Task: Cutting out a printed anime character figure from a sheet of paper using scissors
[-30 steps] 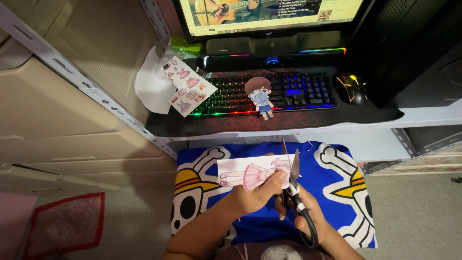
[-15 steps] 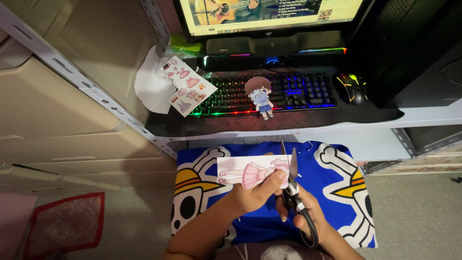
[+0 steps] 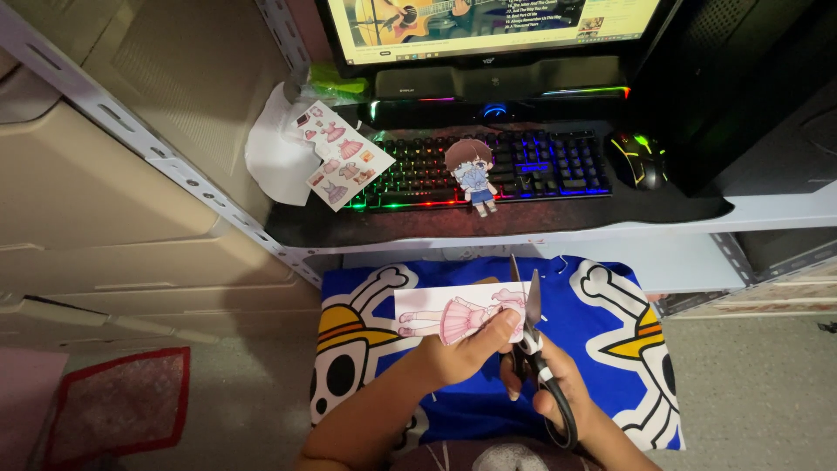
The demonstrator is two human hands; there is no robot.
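Pinching paper doll sheet [image 3: 453, 316] w/ left hand [image 3: 462, 353] fingers, right hand [image 3: 558, 392] fingers closed thru scissors [image 3: 534, 349], blades open

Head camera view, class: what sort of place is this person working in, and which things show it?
Probably a home computer desk used for paper crafts. A monitor, a lit keyboard and a mouse sit on the shelf, while the hands cut a paper doll sheet with scissors.
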